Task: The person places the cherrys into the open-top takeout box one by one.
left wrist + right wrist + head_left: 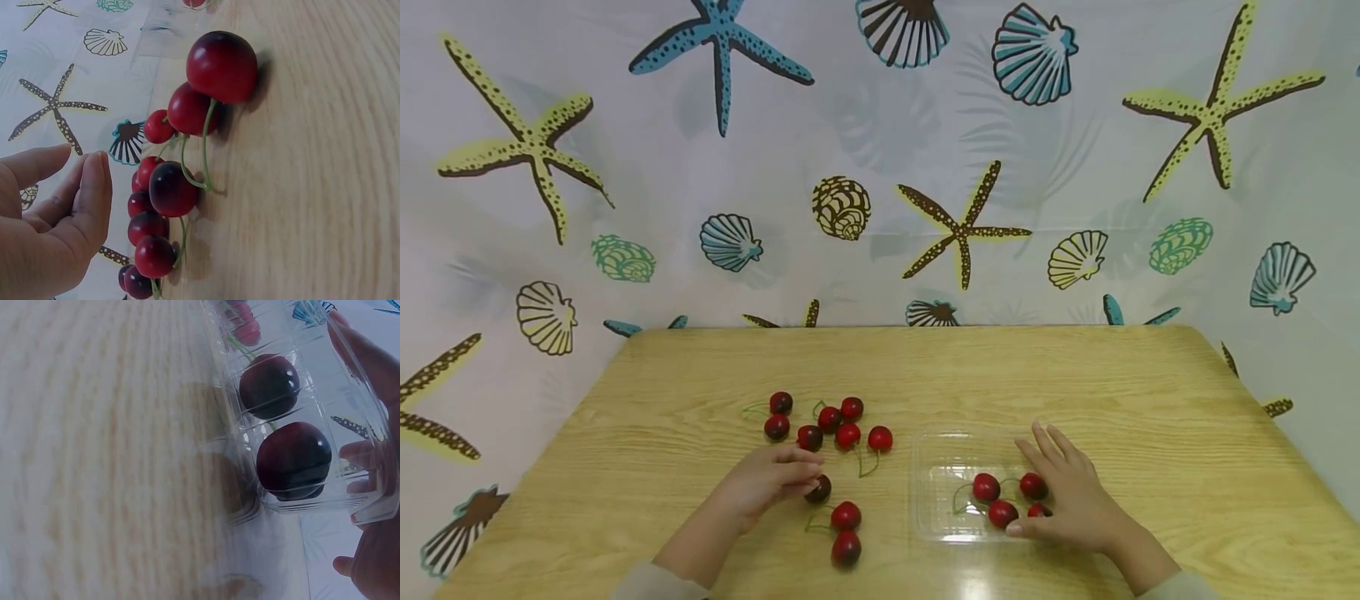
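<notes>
My left hand (766,485) hovers over the loose cherries, its thumb and fingers bent with a gap between them. A dark cherry (818,489) shows beside its fingertips; in the left wrist view a dark-topped cherry (174,189) lies apart from the hand, which holds nothing. A joined pair of cherries (846,517) lies nearer the body. My right hand (1075,500) rests at the right side of a clear plastic box (942,500), fingers spread and mostly straight. Inside that box are several red cherries (986,487), partly covered by the hand.
Farther back on the wooden table (700,375), several cherries (847,436) with green stems lie in a loose cluster. A paired set (781,403) sits at its left. Behind the table hangs a cloth (790,283) printed with starfish and shells.
</notes>
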Tool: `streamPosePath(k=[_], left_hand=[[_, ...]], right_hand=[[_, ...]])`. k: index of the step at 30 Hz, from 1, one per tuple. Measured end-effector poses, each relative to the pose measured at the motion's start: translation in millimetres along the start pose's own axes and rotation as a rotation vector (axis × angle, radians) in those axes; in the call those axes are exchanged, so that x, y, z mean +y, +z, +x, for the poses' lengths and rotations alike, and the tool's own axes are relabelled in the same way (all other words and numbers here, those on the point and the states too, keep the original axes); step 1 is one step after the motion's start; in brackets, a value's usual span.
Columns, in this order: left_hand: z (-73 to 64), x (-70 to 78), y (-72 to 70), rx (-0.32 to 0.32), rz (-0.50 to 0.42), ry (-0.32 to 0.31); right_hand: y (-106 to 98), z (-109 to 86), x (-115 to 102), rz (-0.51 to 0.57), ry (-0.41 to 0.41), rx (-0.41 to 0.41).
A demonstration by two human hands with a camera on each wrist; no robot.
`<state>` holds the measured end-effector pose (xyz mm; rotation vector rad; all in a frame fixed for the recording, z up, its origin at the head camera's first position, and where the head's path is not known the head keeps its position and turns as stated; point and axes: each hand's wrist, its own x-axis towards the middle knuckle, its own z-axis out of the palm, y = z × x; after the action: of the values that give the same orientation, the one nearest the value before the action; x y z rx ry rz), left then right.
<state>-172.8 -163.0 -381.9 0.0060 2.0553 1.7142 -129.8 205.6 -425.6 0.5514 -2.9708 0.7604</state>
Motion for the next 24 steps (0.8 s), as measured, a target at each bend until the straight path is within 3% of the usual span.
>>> streamPosePath(k=[14, 24], left_hand=[[-6.1, -18.5, -9.0, -0.004, -0.012, -0.073], [-9.5, -29.4, -8.1, -0.001, 0.015, -0.116]], right_hand=[[0.4, 0.6, 0.5, -0.009, -0.006, -0.005], [-0.5, 0.1, -1.5, 0.011, -0.012, 0.001]])
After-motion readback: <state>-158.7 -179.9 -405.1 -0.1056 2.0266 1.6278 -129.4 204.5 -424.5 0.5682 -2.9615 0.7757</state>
